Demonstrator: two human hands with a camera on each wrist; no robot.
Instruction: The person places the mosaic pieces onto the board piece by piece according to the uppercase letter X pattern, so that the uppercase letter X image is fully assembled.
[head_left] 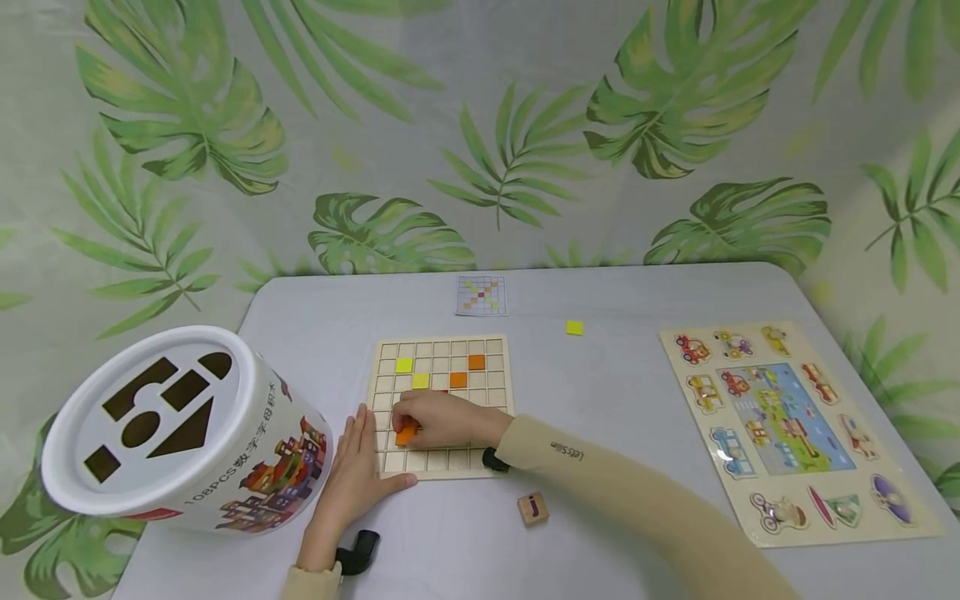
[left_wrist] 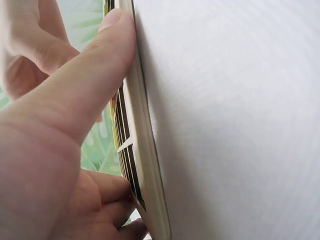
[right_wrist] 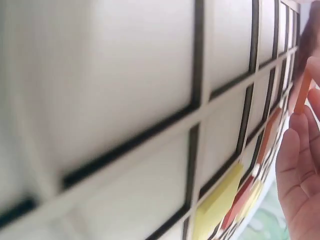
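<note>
A wooden grid board (head_left: pixel 442 460) lies on the table. My right hand (head_left: pixel 446 419) is over its lower left part and pinches an orange square tile (head_left: pixel 406 436), also seen edge-on as an orange tile (right_wrist: pixel 303 91) in the right wrist view. Yellow tiles (head_left: pixel 404 365) and orange tiles (head_left: pixel 476 362) sit in the upper cells, and a red tile (right_wrist: pixel 237 201) is mostly hidden by my right hand in the head view. My left hand (head_left: pixel 352 471) rests against the board's left edge, fingers straight and thumb (left_wrist: pixel 112 45) along the near edge.
A pattern card (head_left: pixel 482 297) lies behind the board, with a loose yellow tile (head_left: pixel 574 328) to its right. A lettered wooden cube (head_left: pixel 533 509) is in front. A large white bucket (head_left: pixel 292 467) stands at left, and a picture puzzle board (head_left: pixel 873 521) lies at right.
</note>
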